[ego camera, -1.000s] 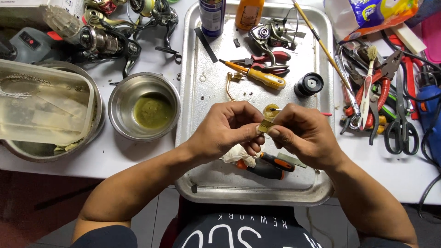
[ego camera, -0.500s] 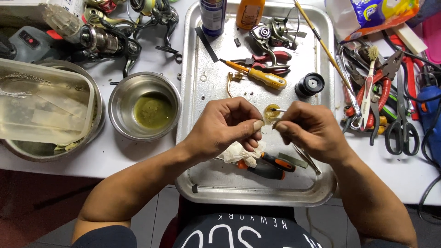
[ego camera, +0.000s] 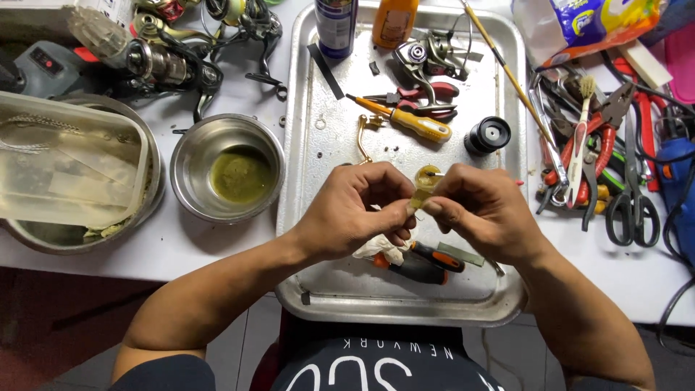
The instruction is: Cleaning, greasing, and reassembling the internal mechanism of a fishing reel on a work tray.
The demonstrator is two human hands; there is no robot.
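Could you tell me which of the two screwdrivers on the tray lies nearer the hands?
The black-and-orange screwdriver, just below the hands; the yellow-handled screwdriver lies farther up.

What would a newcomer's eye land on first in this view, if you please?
First, the left hand and right hand meeting over the metal tray, pinching a small yellowish part between their fingers. Left of the tray stands a steel bowl holding greenish liquid; on the right lies a heap of pliers and scissors.

I see the small yellowish part (ego camera: 422, 190) sitting lower between my fingertips than a second ago, when it stood up above them. My left hand (ego camera: 355, 213) and right hand (ego camera: 485, 213) have closed in tighter over it.
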